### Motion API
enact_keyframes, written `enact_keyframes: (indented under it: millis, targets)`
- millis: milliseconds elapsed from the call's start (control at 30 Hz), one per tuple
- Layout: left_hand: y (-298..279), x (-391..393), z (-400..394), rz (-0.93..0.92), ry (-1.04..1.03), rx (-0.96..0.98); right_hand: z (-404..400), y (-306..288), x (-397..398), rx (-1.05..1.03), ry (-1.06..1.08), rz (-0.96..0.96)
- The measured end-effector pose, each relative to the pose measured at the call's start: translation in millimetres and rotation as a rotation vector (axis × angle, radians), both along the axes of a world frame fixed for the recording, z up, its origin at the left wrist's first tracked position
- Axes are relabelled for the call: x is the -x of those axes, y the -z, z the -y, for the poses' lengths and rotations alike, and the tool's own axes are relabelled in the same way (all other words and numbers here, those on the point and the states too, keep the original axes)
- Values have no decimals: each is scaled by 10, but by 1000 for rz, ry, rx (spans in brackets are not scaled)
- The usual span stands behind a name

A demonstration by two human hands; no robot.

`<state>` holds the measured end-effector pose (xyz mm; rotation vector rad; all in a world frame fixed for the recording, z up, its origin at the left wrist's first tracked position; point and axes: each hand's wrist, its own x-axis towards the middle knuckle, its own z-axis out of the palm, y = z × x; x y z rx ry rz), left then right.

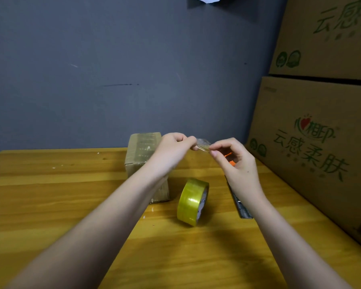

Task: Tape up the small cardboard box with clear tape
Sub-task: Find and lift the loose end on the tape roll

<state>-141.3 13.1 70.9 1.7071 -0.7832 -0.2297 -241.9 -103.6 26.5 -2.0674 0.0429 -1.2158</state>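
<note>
Both hands are pinching a small crumpled scrap of clear tape (pixel 203 145) in mid-air, the left hand (pixel 175 147) and right hand (pixel 236 163) each closing fingertips on it. The small cardboard box (pixel 143 161), its top glossy with tape, is sitting on the wooden desk (pixel 50 195) just behind the left wrist. A yellowish tape roll (pixel 193 202) is standing on edge nearer.

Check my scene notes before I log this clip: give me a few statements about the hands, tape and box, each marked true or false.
1. Both hands, left hand and right hand, pinch a small piece of tape. True.
2. The tape roll lies flat on its side. False: it stands on its edge.
3. The small cardboard box sits on the table. True.
4. The roll rests on top of the box. False: it stands on the table beside it.
</note>
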Motion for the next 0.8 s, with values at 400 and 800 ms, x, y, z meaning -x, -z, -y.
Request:
enact_keyframes:
  millis: [400, 800]
  targets:
    - [73, 2, 4, -101, 18, 88, -124, 83, -76, -465, -102, 138]
    - [52, -16, 19, -102, 32, 39, -95, 81, -11, -172, -29, -3]
